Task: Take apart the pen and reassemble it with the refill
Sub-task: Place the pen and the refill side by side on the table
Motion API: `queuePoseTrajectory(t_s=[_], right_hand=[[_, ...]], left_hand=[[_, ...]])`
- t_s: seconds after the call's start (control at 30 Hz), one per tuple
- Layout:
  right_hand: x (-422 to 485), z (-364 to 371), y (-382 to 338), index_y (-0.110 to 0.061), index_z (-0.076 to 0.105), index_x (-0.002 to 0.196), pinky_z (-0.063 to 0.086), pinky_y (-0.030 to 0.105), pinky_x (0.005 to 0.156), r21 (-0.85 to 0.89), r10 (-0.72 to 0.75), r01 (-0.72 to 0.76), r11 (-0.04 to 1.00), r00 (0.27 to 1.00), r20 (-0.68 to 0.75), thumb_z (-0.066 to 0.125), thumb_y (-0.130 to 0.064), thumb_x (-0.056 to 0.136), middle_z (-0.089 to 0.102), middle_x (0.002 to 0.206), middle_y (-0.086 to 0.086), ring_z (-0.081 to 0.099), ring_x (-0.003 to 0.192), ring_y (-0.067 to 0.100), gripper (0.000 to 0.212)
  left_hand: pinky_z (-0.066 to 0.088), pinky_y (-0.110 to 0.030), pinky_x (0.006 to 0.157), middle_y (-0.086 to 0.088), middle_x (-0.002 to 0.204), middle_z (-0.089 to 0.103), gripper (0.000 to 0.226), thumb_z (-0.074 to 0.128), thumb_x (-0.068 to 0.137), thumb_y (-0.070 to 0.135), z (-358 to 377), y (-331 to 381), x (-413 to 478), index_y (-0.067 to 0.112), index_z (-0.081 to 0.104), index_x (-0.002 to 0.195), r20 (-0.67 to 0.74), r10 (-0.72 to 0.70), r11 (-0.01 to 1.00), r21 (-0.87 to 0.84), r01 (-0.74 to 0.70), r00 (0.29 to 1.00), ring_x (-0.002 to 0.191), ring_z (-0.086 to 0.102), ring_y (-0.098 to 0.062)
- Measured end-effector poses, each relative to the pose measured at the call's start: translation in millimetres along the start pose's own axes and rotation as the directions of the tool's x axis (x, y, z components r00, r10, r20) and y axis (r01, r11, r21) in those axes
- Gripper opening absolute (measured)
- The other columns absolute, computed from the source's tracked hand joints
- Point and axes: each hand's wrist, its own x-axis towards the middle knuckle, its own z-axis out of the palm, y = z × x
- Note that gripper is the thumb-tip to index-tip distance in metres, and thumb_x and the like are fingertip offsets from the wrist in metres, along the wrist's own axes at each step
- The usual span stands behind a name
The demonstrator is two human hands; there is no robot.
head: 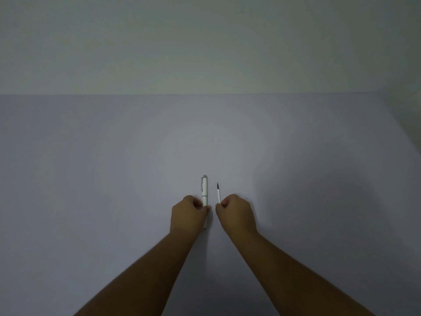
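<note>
Head view: the left hand point(188, 213) is curling closed around a white pen point(204, 192), which is pointing away from the person with its clip end beyond the knuckles and its tip showing just below the hand. The right hand point(235, 213) is pinching a thin white refill point(219, 195) between closed fingertips, dark tip pointing away. Pen and refill are running nearly parallel, just beside each other, not touching. Both hands are sitting low over a pale grey tabletop point(114, 179).

text: none legible | pen point(204, 190): no readable marking
</note>
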Motion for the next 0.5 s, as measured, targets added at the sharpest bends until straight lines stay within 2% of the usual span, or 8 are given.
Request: queuePoseTrajectory(t_s=[0.07,0.37,0.5], right_hand=[[-0.2,0.3,0.3,-0.012,0.064,0.09,0.049,0.027,0.065,-0.012,-0.004,0.004,1.0,1.0,0.004,0.058,-0.029,0.085,0.07,0.089,0.006,0.062,0.075,0.021,0.019],[-1.1,0.7,1.4,-0.012,0.064,0.091,0.051,0.03,0.07,0.001,-0.01,0.01,1.0,1.0,-0.002,0.059,-0.032,0.085,0.07,0.089,0.006,0.064,0.081,0.023,0.021],[-1.9,0.3,2.4,-0.013,0.064,0.09,0.05,0.029,0.069,0.016,-0.014,0.014,1.0,1.0,-0.006,0.059,-0.032,0.085,0.069,0.088,0.006,0.064,0.08,0.022,0.02]], left_hand=[[0.038,-0.013,0.054,0.003,0.079,0.061,0.018,0.069,0.082,0.031,0.4,0.3,-0.5,0.016,0.059,0.087,0.004,0.0,1.0,-0.002,0.0,1.0,0.07,0.058,-0.012],[0.034,-0.012,0.05,0.008,0.068,0.058,0.02,0.071,0.079,0.034,-0.6,0.1,-1.4,0.017,0.06,0.081,0.004,-0.004,1.0,-0.013,0.005,1.0,0.059,0.053,-0.004],[0.034,-0.011,0.051,0.005,0.072,0.059,0.02,0.07,0.08,0.033,-0.3,0.4,-2.3,0.017,0.059,0.081,0.019,-0.005,1.0,0.0,0.005,1.0,0.06,0.053,-0.004]])
